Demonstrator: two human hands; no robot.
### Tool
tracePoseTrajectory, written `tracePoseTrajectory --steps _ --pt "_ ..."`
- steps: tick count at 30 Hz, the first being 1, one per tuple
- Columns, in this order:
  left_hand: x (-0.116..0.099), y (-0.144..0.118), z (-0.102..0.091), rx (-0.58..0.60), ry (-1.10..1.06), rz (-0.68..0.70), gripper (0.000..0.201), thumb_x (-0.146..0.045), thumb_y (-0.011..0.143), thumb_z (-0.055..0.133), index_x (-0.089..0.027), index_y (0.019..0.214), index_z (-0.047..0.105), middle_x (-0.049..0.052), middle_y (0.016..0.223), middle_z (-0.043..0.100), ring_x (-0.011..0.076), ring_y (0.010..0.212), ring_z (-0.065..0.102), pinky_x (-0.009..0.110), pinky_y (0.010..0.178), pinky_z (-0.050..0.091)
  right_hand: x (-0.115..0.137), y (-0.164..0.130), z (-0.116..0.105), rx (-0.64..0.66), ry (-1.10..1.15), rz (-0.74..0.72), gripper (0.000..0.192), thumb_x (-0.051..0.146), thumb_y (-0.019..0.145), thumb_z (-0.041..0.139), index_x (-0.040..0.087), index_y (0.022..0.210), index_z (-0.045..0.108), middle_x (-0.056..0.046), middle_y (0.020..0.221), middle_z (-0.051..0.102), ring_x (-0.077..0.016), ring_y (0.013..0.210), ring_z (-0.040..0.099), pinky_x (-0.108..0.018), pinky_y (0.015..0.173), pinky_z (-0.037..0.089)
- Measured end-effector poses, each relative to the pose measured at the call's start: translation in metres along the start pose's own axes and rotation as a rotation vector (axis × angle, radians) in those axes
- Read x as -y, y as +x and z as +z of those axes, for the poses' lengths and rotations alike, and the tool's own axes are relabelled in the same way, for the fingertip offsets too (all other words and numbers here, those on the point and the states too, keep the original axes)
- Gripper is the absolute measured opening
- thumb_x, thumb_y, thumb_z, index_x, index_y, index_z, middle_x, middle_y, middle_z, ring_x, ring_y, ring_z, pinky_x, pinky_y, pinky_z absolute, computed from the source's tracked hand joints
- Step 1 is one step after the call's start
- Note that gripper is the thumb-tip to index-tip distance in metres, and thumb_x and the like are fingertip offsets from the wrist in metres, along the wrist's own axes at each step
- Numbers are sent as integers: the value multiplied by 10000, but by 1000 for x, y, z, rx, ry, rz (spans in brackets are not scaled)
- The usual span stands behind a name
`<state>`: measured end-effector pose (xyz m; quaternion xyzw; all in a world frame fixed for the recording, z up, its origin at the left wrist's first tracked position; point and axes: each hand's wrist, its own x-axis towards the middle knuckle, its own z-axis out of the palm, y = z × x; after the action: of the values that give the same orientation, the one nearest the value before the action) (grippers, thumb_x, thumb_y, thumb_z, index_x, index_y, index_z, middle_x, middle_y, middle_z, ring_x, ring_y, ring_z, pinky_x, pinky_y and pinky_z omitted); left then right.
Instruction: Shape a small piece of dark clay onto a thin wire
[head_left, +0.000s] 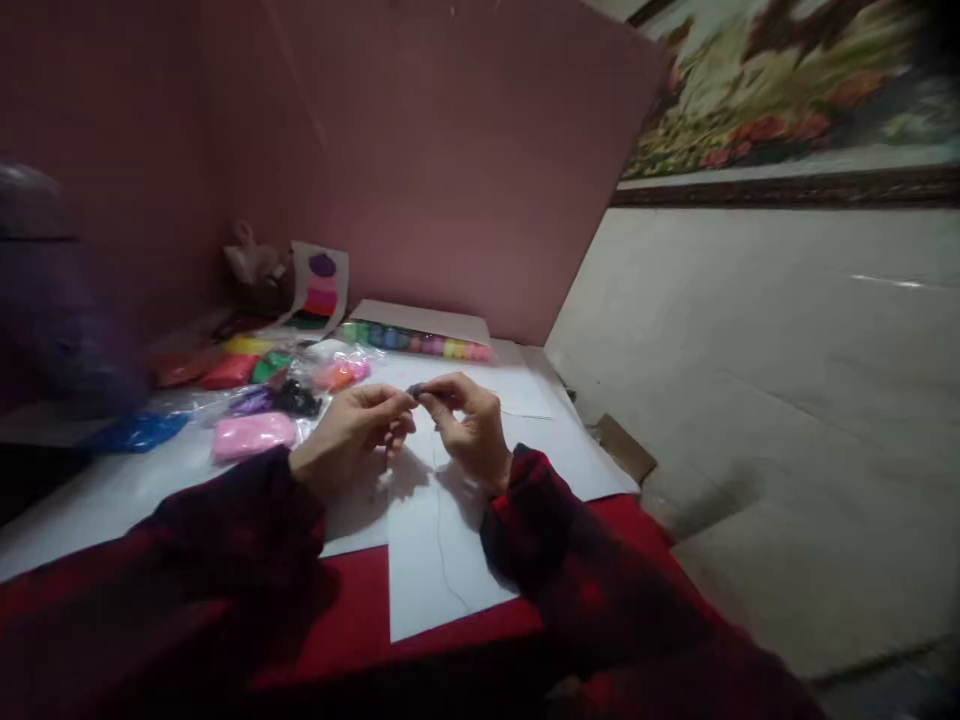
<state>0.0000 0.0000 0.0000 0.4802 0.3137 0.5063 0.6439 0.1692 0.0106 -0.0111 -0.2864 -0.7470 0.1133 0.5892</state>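
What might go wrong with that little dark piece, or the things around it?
The small dark piece is pinched between the fingers of the left hand and right hand, so it might slip. The left sleeve is close to the pink packet and could nudge it. The white paper seems to lie loose over the red surface, so it might shift.

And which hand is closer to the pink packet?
Left. The left hand is just to the right of the pink packet in the picture; the right hand is farther over on that same side, past the left hand.
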Motion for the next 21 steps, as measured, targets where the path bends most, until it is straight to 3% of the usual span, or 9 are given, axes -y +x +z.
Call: tracePoseTrajectory --steps 5,9,17,21 --pt "1 5 2 5 17 63 449 -487 577 929 -129 661 671 33 599 669 85 449 532 190 406 421 -4 -1 -1 69 -46 -58 44 218 905 647 187 924 672 -46 880 715 -136 725 646 -278 685 547" --pt "0 6 2 -2 15 60 382 -382 554 952 -123 671 697 19 570 652 79 447 532 184 422 416 -4 0 -2 119 -45 -11 42 233 889 668 196 908 661 -38 870 717 -136 719 640 -286 703 545" --pt "3 11 -1 -120 16 143 366 -298 508 959 -119 758 760 37 633 698 98 511 585 199 492 455 -4 3 0 -3 293 372 171 344 814 726 192 819 650 13 695 654 -102 535 556 -240 488 485" --pt "3 11 0 -139 13 132 360 -326 510 962 -121 717 752 30 599 680 106 516 594 208 503 470 -6 7 -2 -93 346 457 190 347 744 761 189 777 660 35 615 619 -88 499 510 -211 429 439"
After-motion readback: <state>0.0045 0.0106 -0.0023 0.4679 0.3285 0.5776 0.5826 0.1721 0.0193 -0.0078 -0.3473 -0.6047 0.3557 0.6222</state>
